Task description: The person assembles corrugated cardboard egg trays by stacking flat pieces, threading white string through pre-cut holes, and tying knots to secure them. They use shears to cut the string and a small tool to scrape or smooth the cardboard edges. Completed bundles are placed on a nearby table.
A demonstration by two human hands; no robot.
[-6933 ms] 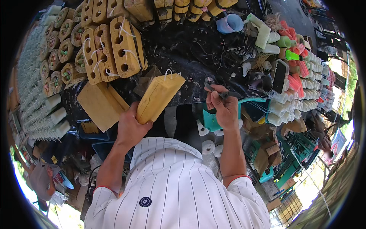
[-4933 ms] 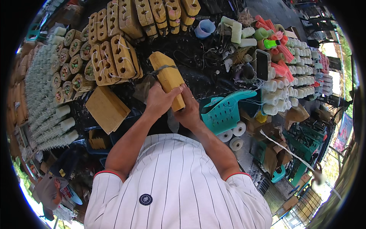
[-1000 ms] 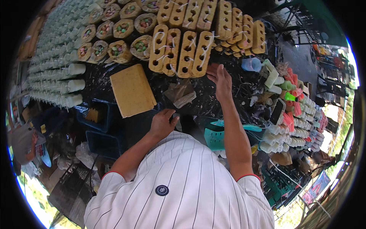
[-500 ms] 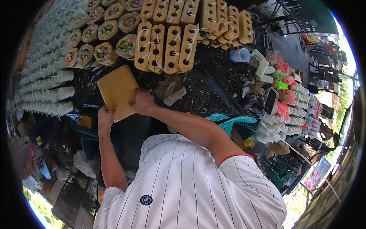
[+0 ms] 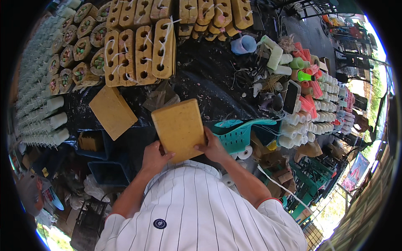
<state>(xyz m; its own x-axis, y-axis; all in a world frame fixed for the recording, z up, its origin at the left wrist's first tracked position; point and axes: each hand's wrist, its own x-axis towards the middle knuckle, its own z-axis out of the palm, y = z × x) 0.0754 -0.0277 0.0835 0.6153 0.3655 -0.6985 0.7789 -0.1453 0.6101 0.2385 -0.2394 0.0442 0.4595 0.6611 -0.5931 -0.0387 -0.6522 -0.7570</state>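
Left-hand grip [image 5: 157, 158] and right-hand grip [image 5: 212, 147] are clamped on the near end of a yellow block [image 5: 178, 127], thumbs on its broad face, in front of a pinstriped shirt [image 5: 217, 213]. Holding it well, I'd judge, calls for even pressure from both sides so it stays level. Its face looks smooth and matte, its corners slightly rounded. Beyond, on the tabletop [image 5: 205, 90] under shiny black sheeting, lie another tan block [image 5: 111, 112] and holed yellow blocks [image 5: 144, 54] threaded with white cord
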